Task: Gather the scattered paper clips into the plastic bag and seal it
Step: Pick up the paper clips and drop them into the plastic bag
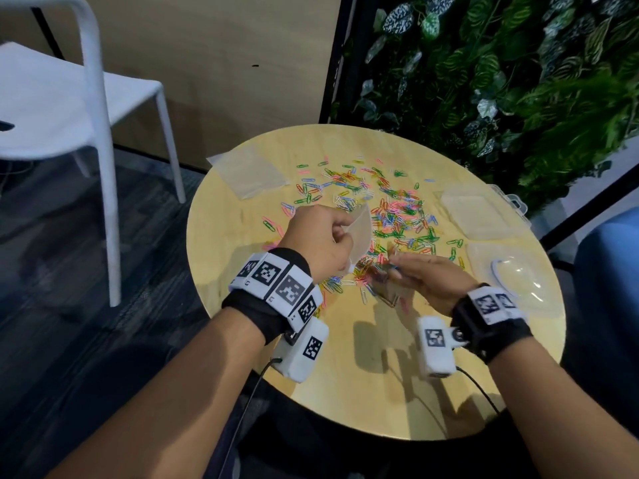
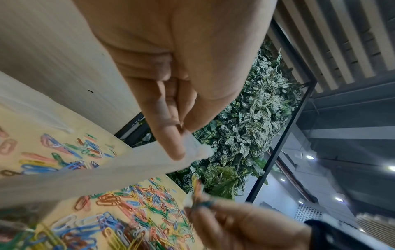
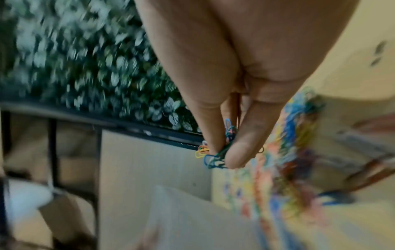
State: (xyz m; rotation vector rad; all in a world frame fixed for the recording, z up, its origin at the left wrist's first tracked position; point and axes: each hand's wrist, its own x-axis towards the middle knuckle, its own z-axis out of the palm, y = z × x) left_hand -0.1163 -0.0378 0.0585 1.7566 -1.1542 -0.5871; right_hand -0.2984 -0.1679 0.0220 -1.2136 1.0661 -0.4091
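Observation:
Many coloured paper clips (image 1: 390, 209) lie scattered over the middle of the round wooden table (image 1: 345, 392). My left hand (image 1: 321, 236) pinches the top edge of a clear plastic bag (image 1: 361, 233), holding it up above the clips; in the left wrist view the bag (image 2: 119, 169) hangs from my thumb and finger. My right hand (image 1: 428, 274) is close to the bag's right side and pinches a small bunch of paper clips (image 3: 218, 152) between thumb and fingers. The bunch (image 2: 198, 196) also shows in the left wrist view, near the bag's mouth.
Another clear bag (image 1: 252, 174) lies flat at the table's far left. A clear plastic box (image 1: 480, 209) and a clear lid or dish (image 1: 515, 274) sit on the right. A white chair (image 1: 79, 108) stands left of the table, a plant wall (image 1: 501, 81) behind.

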